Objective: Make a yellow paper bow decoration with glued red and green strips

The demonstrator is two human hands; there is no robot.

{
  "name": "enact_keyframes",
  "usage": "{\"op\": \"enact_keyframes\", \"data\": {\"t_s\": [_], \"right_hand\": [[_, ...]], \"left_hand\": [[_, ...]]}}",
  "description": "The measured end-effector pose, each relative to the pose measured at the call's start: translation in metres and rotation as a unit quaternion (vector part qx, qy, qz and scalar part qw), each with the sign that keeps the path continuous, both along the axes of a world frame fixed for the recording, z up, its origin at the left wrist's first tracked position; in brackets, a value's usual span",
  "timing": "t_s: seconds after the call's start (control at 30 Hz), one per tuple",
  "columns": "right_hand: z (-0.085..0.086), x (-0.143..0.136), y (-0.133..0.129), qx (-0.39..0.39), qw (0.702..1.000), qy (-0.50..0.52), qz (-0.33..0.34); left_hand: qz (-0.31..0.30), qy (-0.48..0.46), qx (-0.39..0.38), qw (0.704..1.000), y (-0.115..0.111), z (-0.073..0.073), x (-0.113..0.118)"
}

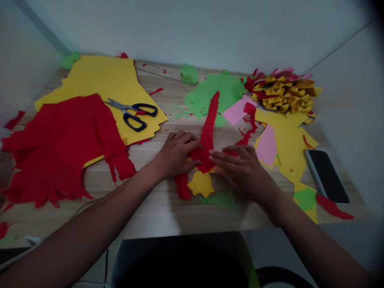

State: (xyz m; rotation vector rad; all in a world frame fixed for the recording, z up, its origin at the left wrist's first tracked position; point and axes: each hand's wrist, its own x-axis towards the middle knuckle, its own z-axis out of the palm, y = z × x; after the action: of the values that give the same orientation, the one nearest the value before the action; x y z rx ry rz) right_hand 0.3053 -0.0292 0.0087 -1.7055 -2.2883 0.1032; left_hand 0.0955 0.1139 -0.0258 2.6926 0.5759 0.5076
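Observation:
A long red paper strip [210, 128] lies upright in front of me and narrows toward its far end. My left hand [180, 154] is closed on its lower left side, thumb and fingers bent on the paper. From the right, my right hand [240, 166] presses its fingers together against the strip's lower edge; its thumb is hidden. Just below the strip sits a small yellow paper piece [201, 184] with a zigzag edge. Another red scrap [182, 187] sticks out under my left hand. A green piece [219, 199] lies beneath my right hand.
At the left, dark-handled scissors [132, 110] rest on yellow sheets [105, 76], beside a large torn red sheet [60, 144]. Green paper [216, 92] lies farther back. On the right are a folded-paper bundle [282, 94], yellow offcuts [288, 136] and a phone [327, 176].

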Motion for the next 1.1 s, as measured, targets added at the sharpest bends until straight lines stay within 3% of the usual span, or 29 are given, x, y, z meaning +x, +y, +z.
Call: {"op": "enact_keyframes", "data": {"t_s": [0.1, 0.2, 0.33, 0.47, 0.63, 0.8, 0.87, 0.93, 1.0, 1.1], "right_hand": [[0.014, 0.025, -0.025, 0.068, 0.991, 0.057, -0.104], [0.016, 0.053, -0.074, 0.11, 0.967, 0.05, -0.225], [-0.004, 0.07, -0.15, 0.128, 0.926, 0.016, -0.355], [-0.035, 0.065, -0.198, 0.074, 0.926, 0.008, -0.37], [-0.056, 0.066, -0.198, -0.026, 0.938, 0.005, -0.347], [-0.048, 0.071, -0.161, -0.045, 0.955, 0.016, -0.292], [-0.042, 0.072, -0.152, -0.014, 0.961, 0.01, -0.277], [-0.038, 0.077, -0.152, 0.064, 0.948, -0.005, -0.312], [-0.035, 0.087, -0.161, 0.132, 0.908, -0.019, -0.398], [-0.034, 0.106, -0.179, 0.107, 0.862, -0.002, -0.496]], "left_hand": [[-0.012, -0.029, 0.004, 1.0, 0.0, 0.003, -0.001], [-0.037, -0.052, 0.028, 0.998, 0.0, 0.004, -0.002], [-0.078, -0.054, 0.057, 0.994, 0.0, -0.002, 0.001], [-0.063, -0.049, 0.066, 0.995, 0.002, -0.011, 0.005], [-0.046, -0.066, 0.088, 0.993, 0.005, -0.013, 0.005], [-0.041, -0.077, 0.063, 0.994, 0.005, -0.01, 0.004], [-0.024, -0.103, 0.049, 0.993, 0.006, -0.007, 0.003], [-0.009, -0.132, 0.03, 0.991, 0.009, -0.005, 0.003], [0.0, -0.159, -0.001, 0.987, 0.012, -0.004, 0.002], [0.014, -0.214, -0.047, 0.976, 0.015, -0.005, 0.003]]}}
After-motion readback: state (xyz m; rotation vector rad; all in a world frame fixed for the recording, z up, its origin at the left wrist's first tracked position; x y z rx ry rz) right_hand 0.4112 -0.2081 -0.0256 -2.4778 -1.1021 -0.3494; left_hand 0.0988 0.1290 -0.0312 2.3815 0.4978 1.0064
